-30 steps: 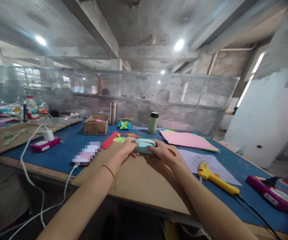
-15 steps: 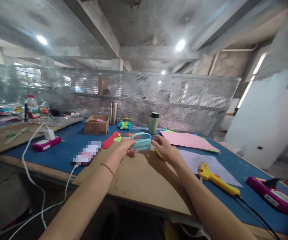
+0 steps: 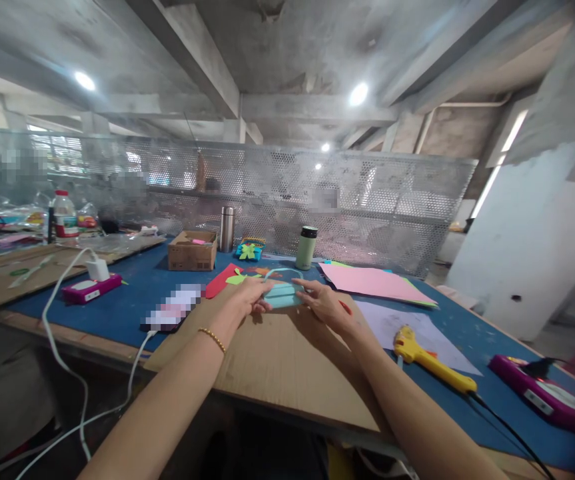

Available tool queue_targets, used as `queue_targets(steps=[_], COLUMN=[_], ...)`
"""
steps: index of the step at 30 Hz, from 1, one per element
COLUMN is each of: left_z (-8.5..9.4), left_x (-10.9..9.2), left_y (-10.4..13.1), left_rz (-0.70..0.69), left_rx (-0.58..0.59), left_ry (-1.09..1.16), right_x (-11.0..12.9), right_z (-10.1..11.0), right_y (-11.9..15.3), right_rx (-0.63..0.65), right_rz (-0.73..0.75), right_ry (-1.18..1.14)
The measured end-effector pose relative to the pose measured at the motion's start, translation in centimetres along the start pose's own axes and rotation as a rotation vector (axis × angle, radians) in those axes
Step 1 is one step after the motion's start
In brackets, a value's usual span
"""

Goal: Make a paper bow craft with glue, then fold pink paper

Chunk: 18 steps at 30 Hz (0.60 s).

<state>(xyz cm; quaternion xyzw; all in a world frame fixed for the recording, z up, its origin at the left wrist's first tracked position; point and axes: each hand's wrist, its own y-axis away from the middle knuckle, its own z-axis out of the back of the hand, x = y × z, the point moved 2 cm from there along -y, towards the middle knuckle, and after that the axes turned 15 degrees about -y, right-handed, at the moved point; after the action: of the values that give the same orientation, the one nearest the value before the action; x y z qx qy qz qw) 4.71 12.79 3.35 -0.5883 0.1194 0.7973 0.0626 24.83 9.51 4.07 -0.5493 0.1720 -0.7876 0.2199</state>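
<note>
A small light-blue paper basket (image 3: pixel 283 295) with a thin looped handle is held between my hands, just over a sheet of brown cardboard (image 3: pixel 287 367). My left hand (image 3: pixel 253 295) grips its left end, fingers closed on the edge. On the opposite end, my right hand (image 3: pixel 321 300) has its thumb and fingers pressed to the basket's side. A small red piece (image 3: pixel 346 307) shows just beyond my right wrist; its kind is unclear. To the left lie red paper (image 3: pixel 223 280) and a green paper cutout (image 3: pixel 237 277).
A yellow glue gun (image 3: pixel 432 363) lies on the right, beside purple paper (image 3: pixel 417 333) and a power strip (image 3: pixel 537 390). Pink paper sheets (image 3: pixel 377 283), a green tumbler (image 3: pixel 306 250), a steel flask (image 3: pixel 227 230) and a cardboard box (image 3: pixel 192 252) stand or lie farther back. A charging phone (image 3: pixel 174 308) is at left.
My right hand has come in and closed on the basket's right end. The basket has tipped and sits slightly lower. The yellow piece by my right hand is now hidden, and a red piece shows.
</note>
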Motion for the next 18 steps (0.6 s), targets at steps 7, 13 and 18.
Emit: queue_targets(steps=[7,13,18], left_z=[-0.1,0.1,0.2], left_x=[-0.3,-0.2,0.4], left_y=[1.0,0.7,-0.5], left_rz=[-0.13,-0.172,-0.236], left_rx=[-0.006,0.087,-0.029], left_ry=[-0.015,0.019,0.049], right_x=[-1.2,-2.1,-2.0], right_z=[0.4,0.9,0.8], right_y=[-0.2,-0.5,-0.5], right_rx=[0.003,-0.011,0.001], right_rz=[-0.013,0.015,0.025], right_ry=[-0.04,-0.007,-0.009])
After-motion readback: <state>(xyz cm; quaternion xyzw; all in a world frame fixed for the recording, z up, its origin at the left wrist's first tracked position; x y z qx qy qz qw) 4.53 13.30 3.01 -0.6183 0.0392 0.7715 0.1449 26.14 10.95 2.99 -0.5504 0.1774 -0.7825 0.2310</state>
